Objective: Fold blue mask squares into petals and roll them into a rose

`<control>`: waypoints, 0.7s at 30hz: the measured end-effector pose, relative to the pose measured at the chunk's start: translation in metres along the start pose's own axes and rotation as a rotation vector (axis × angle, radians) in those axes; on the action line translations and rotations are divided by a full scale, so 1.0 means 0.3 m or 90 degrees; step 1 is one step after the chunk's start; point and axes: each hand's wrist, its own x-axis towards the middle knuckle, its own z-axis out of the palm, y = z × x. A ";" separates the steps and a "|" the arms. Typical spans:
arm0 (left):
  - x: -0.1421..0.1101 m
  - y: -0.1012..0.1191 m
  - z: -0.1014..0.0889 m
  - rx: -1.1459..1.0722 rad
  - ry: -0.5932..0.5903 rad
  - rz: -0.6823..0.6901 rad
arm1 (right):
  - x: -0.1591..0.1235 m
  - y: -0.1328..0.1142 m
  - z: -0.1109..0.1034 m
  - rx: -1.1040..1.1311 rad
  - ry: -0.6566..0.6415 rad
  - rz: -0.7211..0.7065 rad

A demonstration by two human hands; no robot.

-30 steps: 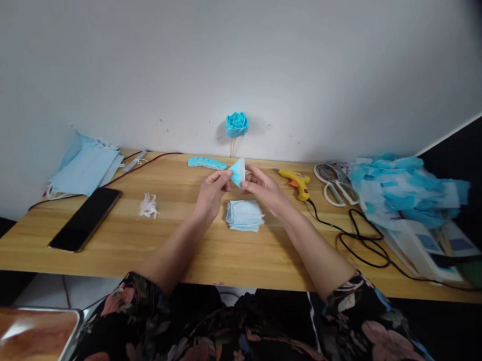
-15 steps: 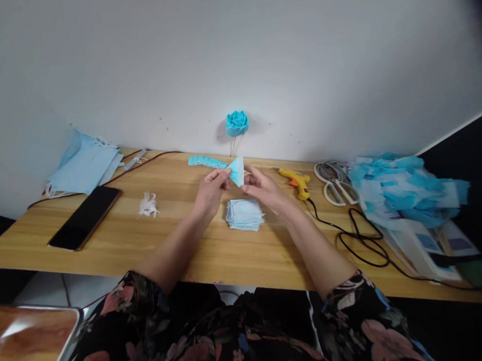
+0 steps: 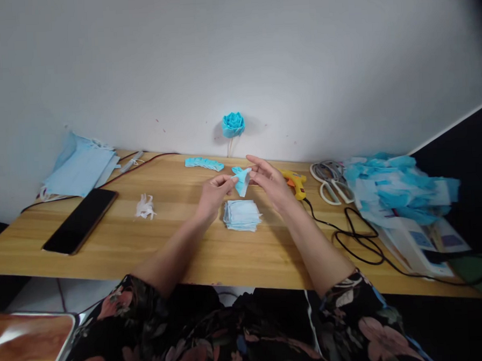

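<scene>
Between my hands, above the table, is a folded piece of blue and white mask fabric [image 3: 241,181]. My left hand [image 3: 217,191] pinches its left side between thumb and fingers. My right hand [image 3: 268,180] grips its right edge the same way, with the index finger stretched out. Just below lies a stack of pale blue fabric squares [image 3: 242,215]. Behind my left hand, a row of folded blue pieces [image 3: 204,163] lies on the table. A blue fabric rose [image 3: 233,125] on a thin stem stands by the wall.
To the right are a yellow glue gun [image 3: 295,184] with a black cord, white-handled scissors [image 3: 333,190] and a heap of blue and white scraps [image 3: 403,188]. On the left lie a phone [image 3: 80,221], face masks [image 3: 78,165] and white shreds [image 3: 145,206].
The fabric piece has gone from a flat triangle with a white strip to a more folded, twisted shape. My right hand has tilted, and its index finger now points upward. The view has shifted slightly.
</scene>
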 end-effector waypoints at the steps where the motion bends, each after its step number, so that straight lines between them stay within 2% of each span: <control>1: -0.002 0.000 0.001 0.017 -0.001 0.003 | 0.000 -0.002 -0.001 -0.003 -0.002 0.000; 9: -0.013 0.005 0.010 0.071 -0.010 0.014 | 0.007 0.005 0.000 -0.041 0.038 -0.011; 14: -0.009 0.005 0.002 0.020 -0.042 0.011 | 0.008 0.001 -0.006 -0.046 0.044 -0.026; 21: -0.005 0.008 0.009 -0.010 -0.035 -0.006 | 0.008 0.004 -0.004 -0.059 0.036 -0.025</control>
